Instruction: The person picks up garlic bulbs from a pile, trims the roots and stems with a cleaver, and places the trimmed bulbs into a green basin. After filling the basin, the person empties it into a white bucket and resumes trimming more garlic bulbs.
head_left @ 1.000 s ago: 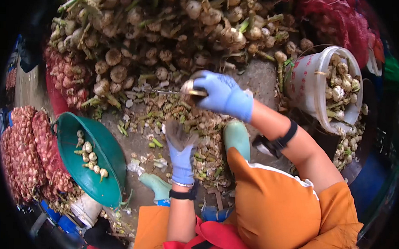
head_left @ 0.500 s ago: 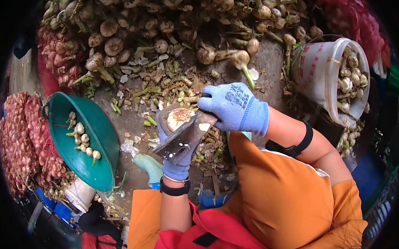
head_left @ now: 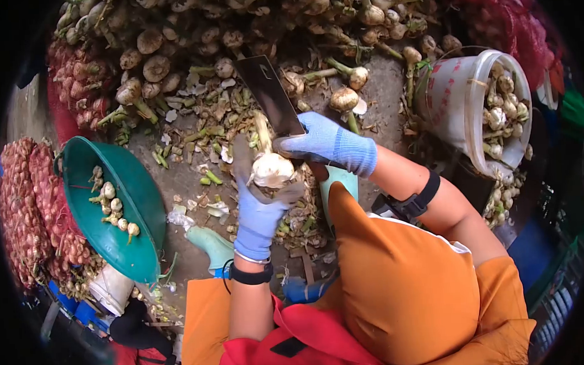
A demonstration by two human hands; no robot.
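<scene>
Left hand point(head_left: 257, 206), blue glove, was closed around a garlic bulb point(head_left: 272, 169), palm up, bulb sitting just above the fingers with its stalk pointing away from the person. Right hand point(head_left: 326, 143), also blue-gloved, gripped the handle of a cleaver point(head_left: 270, 96); the dark blade stood up and away from the body, tilted a little left, its lower end just beside the bulb. Whether blade touched bulb, could not tell. Both hands were held over a litter of cut stems and skins point(head_left: 232, 130) on the ground point(head_left: 176, 186). A big heap of untrimmed garlic point(head_left: 190, 31) lay beyond, stalks on. Green basin point(head_left: 145, 207) to the person's left held a few trimmed bulbs along its inner wall. White bucket point(head_left: 450, 96) to the right, near the right forearm, was filled with garlic, more spilled below it. Red mesh sacks point(head_left: 32, 198) of bulbs sat far left. Orange trouser knees low in view, black bands on both wrists.
</scene>
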